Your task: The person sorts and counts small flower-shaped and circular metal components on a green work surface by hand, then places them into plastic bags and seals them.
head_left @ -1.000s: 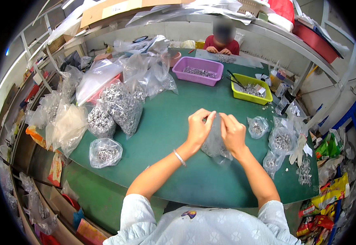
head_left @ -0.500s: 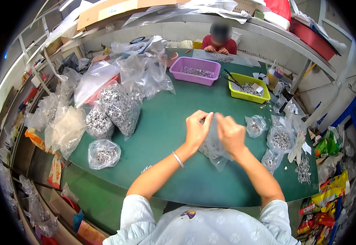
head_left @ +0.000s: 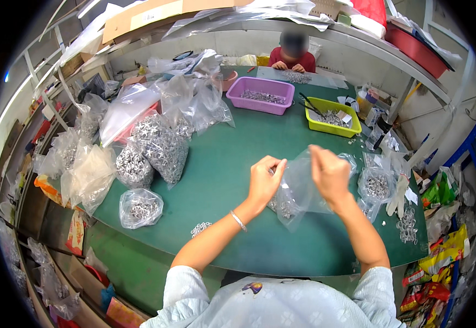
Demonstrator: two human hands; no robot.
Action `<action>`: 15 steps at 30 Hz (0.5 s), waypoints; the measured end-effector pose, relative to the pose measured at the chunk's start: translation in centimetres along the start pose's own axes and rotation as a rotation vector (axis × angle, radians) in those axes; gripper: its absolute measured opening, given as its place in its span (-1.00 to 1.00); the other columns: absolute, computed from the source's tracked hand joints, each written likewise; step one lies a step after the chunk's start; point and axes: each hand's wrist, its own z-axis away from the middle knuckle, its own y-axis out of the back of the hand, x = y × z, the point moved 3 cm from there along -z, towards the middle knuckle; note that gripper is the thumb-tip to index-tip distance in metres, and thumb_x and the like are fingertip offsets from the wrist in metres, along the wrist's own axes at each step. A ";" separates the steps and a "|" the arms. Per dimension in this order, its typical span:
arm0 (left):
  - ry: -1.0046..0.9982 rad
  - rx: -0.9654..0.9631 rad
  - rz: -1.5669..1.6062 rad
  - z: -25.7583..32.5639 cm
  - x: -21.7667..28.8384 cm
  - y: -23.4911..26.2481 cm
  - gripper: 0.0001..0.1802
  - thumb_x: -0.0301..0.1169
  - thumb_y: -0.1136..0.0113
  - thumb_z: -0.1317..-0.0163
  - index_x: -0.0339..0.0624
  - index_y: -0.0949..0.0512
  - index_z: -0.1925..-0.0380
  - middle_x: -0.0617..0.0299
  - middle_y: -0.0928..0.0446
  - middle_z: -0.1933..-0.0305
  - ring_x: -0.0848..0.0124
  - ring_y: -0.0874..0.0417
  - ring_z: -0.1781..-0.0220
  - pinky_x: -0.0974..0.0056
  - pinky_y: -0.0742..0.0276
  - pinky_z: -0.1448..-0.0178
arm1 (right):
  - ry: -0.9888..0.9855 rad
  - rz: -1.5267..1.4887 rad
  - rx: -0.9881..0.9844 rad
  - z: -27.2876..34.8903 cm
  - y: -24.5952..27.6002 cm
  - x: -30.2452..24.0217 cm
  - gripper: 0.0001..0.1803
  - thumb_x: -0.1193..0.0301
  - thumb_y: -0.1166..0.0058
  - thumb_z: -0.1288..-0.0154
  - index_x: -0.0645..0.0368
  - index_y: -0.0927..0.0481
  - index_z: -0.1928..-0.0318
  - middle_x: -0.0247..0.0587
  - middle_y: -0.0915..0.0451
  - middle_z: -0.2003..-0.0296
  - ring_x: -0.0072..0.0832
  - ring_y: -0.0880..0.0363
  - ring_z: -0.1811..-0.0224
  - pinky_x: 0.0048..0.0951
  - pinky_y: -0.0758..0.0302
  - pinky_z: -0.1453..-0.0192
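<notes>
A clear plastic bag (head_left: 302, 188) is stretched between my two hands above the green table. My left hand (head_left: 264, 183) pinches one side of its top edge. On the other side, my right hand (head_left: 330, 176) is closed on the bag, a little smeared by motion. Small silvery metal pieces (head_left: 285, 210) show at the bag's lower left, behind and below my left hand; I cannot tell whether all of them lie inside it. A little pile of metal rings (head_left: 200, 228) rests on the table beside my left forearm.
At left stand big bags of metal parts (head_left: 161, 147) and a smaller bag (head_left: 140, 209). Farther off are a purple basin (head_left: 261, 95) and a yellow-green basin (head_left: 333, 117) with metal parts. More bags (head_left: 376, 186) lie at right. A person in red (head_left: 292, 57) works across the table.
My right hand has moved right, away from my left, and the bag between them is spread wider. My left hand has shifted slightly down and stays closed.
</notes>
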 end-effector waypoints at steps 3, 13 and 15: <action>0.043 -0.053 0.003 0.9 -0.2 -0.1 -0.83 -0.45 -0.22 -0.20 -0.37 -0.62 0.45 0.21 -0.54 0.49 0.53 -0.46 0.51 0.41 -0.37 0.41 | -0.105 -0.019 0.021 -1.3 2.5 0.1 -0.92 0.57 -0.14 -0.14 0.25 -0.62 0.31 -0.04 -0.64 0.43 -0.19 -0.64 0.48 -0.35 -0.54 0.45; -0.207 -0.080 -0.033 2.4 2.6 0.6 -0.50 -0.32 -0.21 -0.19 -0.25 -0.41 -0.12 0.02 -0.42 -0.10 0.17 -0.41 -0.20 0.18 -0.29 -0.27 | -0.249 -0.296 -0.037 -2.3 5.5 -0.5 -0.89 0.60 -0.07 -0.23 0.26 -0.64 0.25 -0.22 -0.55 0.58 -0.66 -0.40 0.63 -0.59 -0.31 0.55; -0.090 -0.209 0.167 2.8 4.1 1.0 -0.39 -0.24 -0.26 -0.15 -0.24 -0.36 -0.18 0.03 -0.41 -0.14 0.21 -0.41 -0.20 0.17 -0.25 -0.31 | -0.297 -0.341 0.012 -3.0 7.1 -0.7 -0.88 0.59 -0.05 -0.26 0.25 -0.64 0.23 -0.39 -0.51 0.60 -0.74 -0.34 0.63 -0.65 -0.22 0.57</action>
